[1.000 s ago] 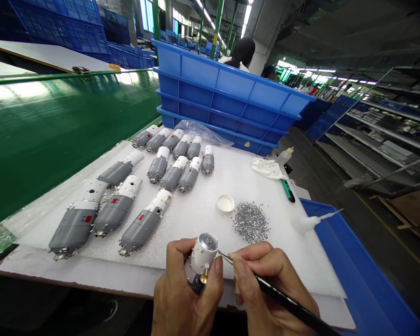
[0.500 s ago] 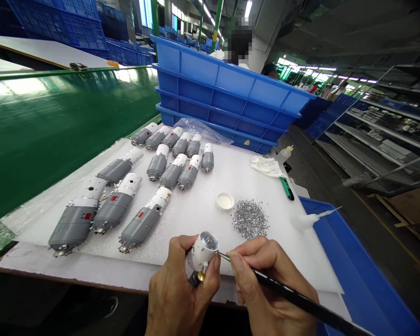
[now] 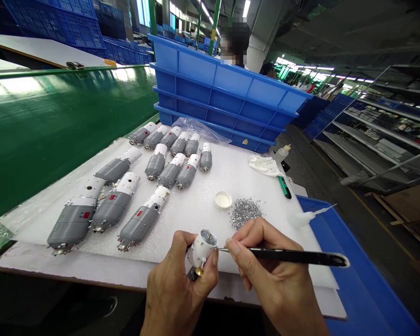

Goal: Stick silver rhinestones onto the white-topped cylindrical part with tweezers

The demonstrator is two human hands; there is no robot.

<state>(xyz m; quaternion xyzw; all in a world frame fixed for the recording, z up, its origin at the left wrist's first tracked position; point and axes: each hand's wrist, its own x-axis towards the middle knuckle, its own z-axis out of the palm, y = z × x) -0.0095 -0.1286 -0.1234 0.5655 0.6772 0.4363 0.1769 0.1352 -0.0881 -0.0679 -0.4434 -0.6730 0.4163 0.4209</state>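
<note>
My left hand (image 3: 185,280) is closed around a small white model spacecraft section (image 3: 202,249), its round clear-topped end tilted up and a gold nozzle at its side. In my right hand (image 3: 269,270) is a pair of black tweezers (image 3: 301,256), pinched between thumb and fingers and held almost level. Their thin metal tip meets the right side of the white section, beside my left thumb. Behind my right hand lies a pile of tiny silver parts (image 3: 245,212), with a small round white dish (image 3: 223,199) of pale contents to its left.
Several grey-and-white spacecraft models (image 3: 143,219) lie on the white foam sheet (image 3: 192,210) to the left. Stacked blue crates (image 3: 217,98) stand behind. At right are a white glove (image 3: 264,165), a green-and-black tool (image 3: 284,186), a dropper bottle (image 3: 303,218) and a blue bin (image 3: 357,280).
The tweezers' rear end has swung upward, from slanting down right to nearly level, as my right hand turned. Their tip remains at the white section, which my left hand still holds.
</note>
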